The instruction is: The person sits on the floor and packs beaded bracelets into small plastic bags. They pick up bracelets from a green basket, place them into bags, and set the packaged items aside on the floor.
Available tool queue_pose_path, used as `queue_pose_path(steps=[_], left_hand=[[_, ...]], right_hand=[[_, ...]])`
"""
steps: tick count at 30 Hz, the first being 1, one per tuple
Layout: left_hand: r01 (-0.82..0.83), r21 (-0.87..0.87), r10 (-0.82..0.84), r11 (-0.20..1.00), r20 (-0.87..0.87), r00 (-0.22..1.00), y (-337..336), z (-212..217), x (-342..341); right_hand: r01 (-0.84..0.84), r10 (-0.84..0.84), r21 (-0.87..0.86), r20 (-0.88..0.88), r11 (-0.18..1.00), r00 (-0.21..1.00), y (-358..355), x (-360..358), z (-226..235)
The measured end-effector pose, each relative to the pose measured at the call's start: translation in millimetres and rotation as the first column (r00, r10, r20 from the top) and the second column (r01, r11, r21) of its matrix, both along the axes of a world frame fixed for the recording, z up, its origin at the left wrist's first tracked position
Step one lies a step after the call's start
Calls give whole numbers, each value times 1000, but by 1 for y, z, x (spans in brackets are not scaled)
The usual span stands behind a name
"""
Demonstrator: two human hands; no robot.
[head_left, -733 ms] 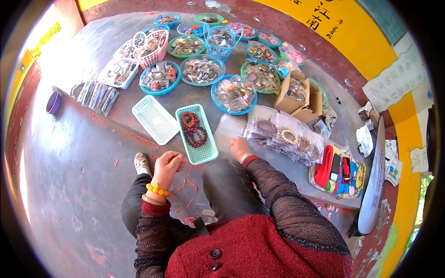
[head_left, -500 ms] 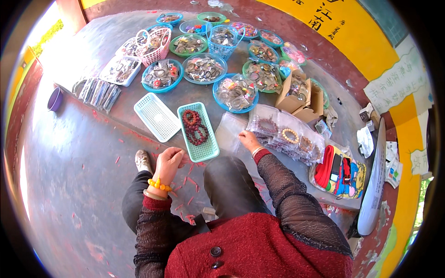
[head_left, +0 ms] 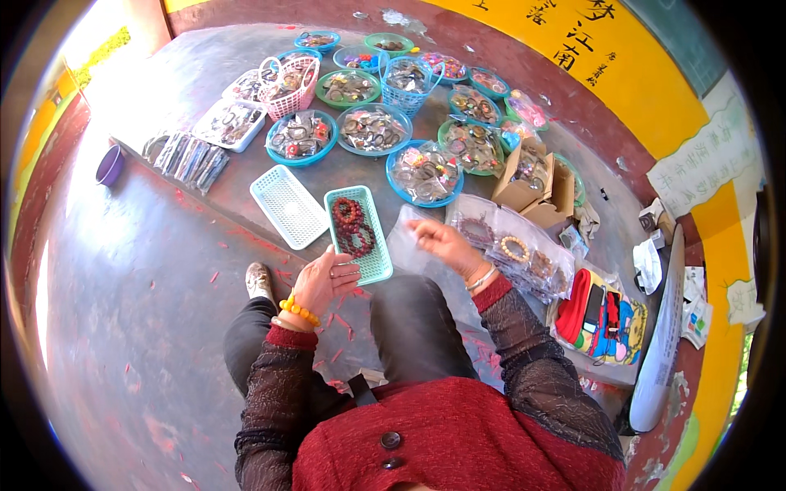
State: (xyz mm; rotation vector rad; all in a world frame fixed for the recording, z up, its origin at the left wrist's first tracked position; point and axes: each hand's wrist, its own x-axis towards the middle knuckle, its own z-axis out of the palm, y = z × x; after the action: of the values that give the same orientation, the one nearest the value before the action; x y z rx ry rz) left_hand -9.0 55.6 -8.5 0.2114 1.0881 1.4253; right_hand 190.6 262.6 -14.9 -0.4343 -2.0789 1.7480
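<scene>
My left hand (head_left: 323, 281) is held palm up with its fingers stretched out, at the near left corner of a pale green slotted basket (head_left: 378, 266). Dark red bead bracelets (head_left: 354, 225) lie inside this basket. To its right, my right hand (head_left: 449, 248) hovers over clear plastic bags (head_left: 401, 247); its fingers are loosely bent and slightly blurred, with nothing visible in them. A row of bagged bracelets (head_left: 483, 233) lies just beyond my right hand, with a pale bead bracelet (head_left: 514, 248) among them.
A white slotted basket (head_left: 286, 209) sits left of the green one. Bowls of bagged trinkets (head_left: 426, 173), a pink basket (head_left: 288, 98) and a blue basket (head_left: 407, 92) crowd the far side. Cardboard boxes (head_left: 524, 192) and a colourful bag (head_left: 602, 319) stand right; a purple bowl (head_left: 109, 166) is far left.
My left hand has opened from a closed shape and turned palm up beside the green basket. My right hand has lifted from the bags, its fingers loosening. The whole view has shifted slightly.
</scene>
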Motion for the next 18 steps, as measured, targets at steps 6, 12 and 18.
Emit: queue_pose_path(steps=[6, 12, 18], left_hand=[[-20, 168, -21, 986, 240, 971, -9, -7, -7], [-93, 80, 96, 992, -30, 995, -18, -23, -15], [26, 196, 54, 980, -390, 919, -21, 9, -13]], right_hand=[[-396, 349, 791, 247, 466, 904, -98, -37, 53], [-545, 472, 737, 345, 399, 811, -131, -54, 49], [-135, 142, 447, 19, 884, 990, -82, -82, 84]])
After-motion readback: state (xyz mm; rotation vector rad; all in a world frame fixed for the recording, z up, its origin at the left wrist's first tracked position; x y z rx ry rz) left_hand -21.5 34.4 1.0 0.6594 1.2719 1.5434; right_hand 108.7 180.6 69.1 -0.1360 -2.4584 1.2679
